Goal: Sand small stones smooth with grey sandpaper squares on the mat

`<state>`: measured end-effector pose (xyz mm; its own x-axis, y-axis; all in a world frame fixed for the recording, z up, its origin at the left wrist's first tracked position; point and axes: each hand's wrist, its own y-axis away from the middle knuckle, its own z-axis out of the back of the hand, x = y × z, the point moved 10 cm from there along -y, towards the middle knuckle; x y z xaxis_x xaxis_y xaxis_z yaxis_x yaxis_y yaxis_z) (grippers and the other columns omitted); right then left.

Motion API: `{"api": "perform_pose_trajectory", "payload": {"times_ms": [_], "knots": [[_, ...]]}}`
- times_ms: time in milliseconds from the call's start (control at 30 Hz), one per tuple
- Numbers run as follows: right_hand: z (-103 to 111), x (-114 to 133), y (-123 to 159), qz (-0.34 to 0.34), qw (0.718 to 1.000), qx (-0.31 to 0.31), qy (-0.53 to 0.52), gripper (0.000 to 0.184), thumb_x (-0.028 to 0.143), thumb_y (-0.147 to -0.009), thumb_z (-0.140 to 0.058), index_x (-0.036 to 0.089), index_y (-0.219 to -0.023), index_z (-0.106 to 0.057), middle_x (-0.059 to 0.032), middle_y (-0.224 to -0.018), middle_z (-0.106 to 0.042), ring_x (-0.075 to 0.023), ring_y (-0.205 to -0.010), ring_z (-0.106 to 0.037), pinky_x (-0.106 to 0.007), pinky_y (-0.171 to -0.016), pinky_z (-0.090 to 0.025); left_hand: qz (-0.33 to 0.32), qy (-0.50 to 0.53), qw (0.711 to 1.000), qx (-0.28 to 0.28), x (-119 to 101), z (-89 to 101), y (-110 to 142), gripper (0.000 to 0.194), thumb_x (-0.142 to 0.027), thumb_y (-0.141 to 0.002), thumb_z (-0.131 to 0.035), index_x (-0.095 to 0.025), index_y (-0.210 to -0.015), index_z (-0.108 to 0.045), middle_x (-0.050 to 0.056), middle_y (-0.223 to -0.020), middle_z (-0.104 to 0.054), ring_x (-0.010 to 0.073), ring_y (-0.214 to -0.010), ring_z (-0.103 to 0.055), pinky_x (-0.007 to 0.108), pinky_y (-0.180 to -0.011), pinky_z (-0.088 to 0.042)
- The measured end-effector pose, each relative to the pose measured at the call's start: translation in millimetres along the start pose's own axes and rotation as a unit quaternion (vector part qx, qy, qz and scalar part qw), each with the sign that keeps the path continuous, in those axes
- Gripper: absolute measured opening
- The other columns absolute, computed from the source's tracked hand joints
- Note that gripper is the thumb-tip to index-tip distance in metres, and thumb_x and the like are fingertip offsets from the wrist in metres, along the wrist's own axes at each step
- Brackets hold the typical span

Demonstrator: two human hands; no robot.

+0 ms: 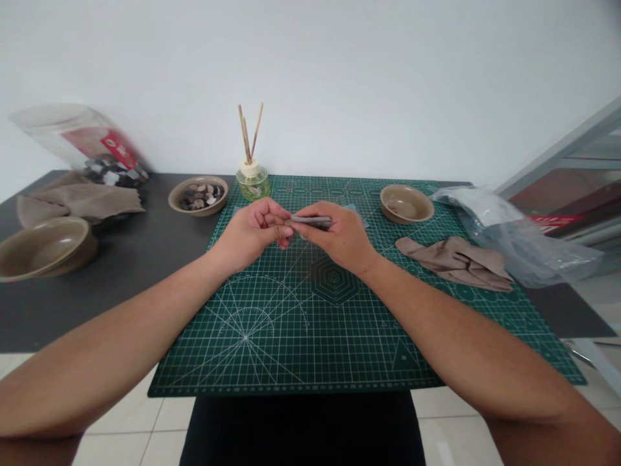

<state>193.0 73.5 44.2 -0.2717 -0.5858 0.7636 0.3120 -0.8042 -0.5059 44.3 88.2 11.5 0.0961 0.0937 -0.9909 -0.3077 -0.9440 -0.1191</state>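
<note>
Both hands meet above the far middle of the green cutting mat (301,336). My right hand (339,239) is closed around a thin flat grey object (310,221), held level between thumb and fingers. My left hand (255,230) has its fingers curled and pinches the left end of the same grey object. I cannot make out what the object is. Just behind the hands stands a small glass reed diffuser (252,181) with wooden sticks.
A tan bowl of pebbles (198,195) sits left of the diffuser, an empty tan bowl (406,203) to the right. A brownish cloth (456,260) and clear plastic bag (514,233) lie at right. At left are stacked bowls (43,247), a cloth (77,200) and a tipped jar (82,142).
</note>
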Motion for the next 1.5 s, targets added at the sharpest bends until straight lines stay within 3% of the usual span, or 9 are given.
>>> {"api": "perform_pose_trajectory", "payload": {"times_ms": [533,800,1000,1233,1367,1500], "knots": [[3.0,3.1,1.1,-0.002,1.000,-0.013,-0.003,0.015,0.039,-0.093,-0.086,0.026,-0.101,-0.088,-0.0023,-0.101,-0.087,-0.0202,-0.094,-0.078,-0.035,-0.091,-0.061,0.010,0.015,1.000,0.003,2.2,-0.2,-0.5,0.041,-0.019,-0.063,-0.098,-0.018,-0.087,-0.063,-0.002,-0.067,-0.075,0.0136,-0.055,-0.070,0.024,-0.053,-0.056],[-4.1,-6.8,-0.2,-0.033,0.999,0.018,-0.039,0.020,0.043,-0.092,-0.085,0.027,-0.104,-0.088,-0.0021,-0.104,-0.087,-0.0206,-0.096,-0.080,-0.035,-0.091,-0.061,0.010,0.019,1.000,0.015,3.0,-2.3,0.2,0.039,-0.020,-0.066,-0.097,-0.018,-0.088,-0.064,-0.002,-0.066,-0.076,0.0132,-0.055,-0.070,0.024,-0.055,-0.058],[1.1,-1.2,0.6,-0.027,0.999,0.000,-0.028,0.019,0.042,-0.090,-0.087,0.026,-0.098,-0.088,-0.0033,-0.102,-0.087,-0.0208,-0.093,-0.078,-0.036,-0.090,-0.061,0.003,0.002,1.000,0.013,1.0,-1.4,0.3,0.037,-0.021,-0.067,-0.097,-0.018,-0.087,-0.066,-0.002,-0.066,-0.075,0.0138,-0.054,-0.070,0.025,-0.054,-0.058],[-4.2,-6.1,-0.5,-0.024,0.998,0.028,-0.053,0.022,0.045,-0.091,-0.084,0.026,-0.103,-0.087,-0.0028,-0.105,-0.087,-0.0203,-0.096,-0.078,-0.035,-0.090,-0.059,-0.002,0.008,1.000,0.012,1.8,0.1,-0.6,0.038,-0.020,-0.067,-0.098,-0.018,-0.087,-0.066,-0.001,-0.067,-0.076,0.0139,-0.054,-0.069,0.025,-0.054,-0.057],[-4.2,-3.9,-1.7,-0.012,0.998,0.026,-0.054,0.019,0.042,-0.091,-0.084,0.025,-0.099,-0.087,-0.0022,-0.100,-0.086,-0.0195,-0.093,-0.078,-0.033,-0.088,-0.058,0.003,0.006,1.000,0.013,1.9,-0.7,-0.3,0.036,-0.019,-0.067,-0.097,-0.017,-0.087,-0.067,0.000,-0.067,-0.076,0.0133,-0.054,-0.069,0.024,-0.054,-0.057],[-1.7,-1.0,-1.5,-0.026,0.999,0.019,-0.042,0.025,0.050,-0.090,-0.086,0.025,-0.095,-0.087,-0.0016,-0.093,-0.086,-0.0184,-0.084,-0.076,-0.032,-0.081,-0.057,0.004,0.003,1.000,0.017,1.0,-2.0,0.3,0.038,-0.022,-0.067,-0.099,-0.017,-0.087,-0.066,-0.001,-0.066,-0.076,0.0138,-0.054,-0.069,0.024,-0.055,-0.057]]}}
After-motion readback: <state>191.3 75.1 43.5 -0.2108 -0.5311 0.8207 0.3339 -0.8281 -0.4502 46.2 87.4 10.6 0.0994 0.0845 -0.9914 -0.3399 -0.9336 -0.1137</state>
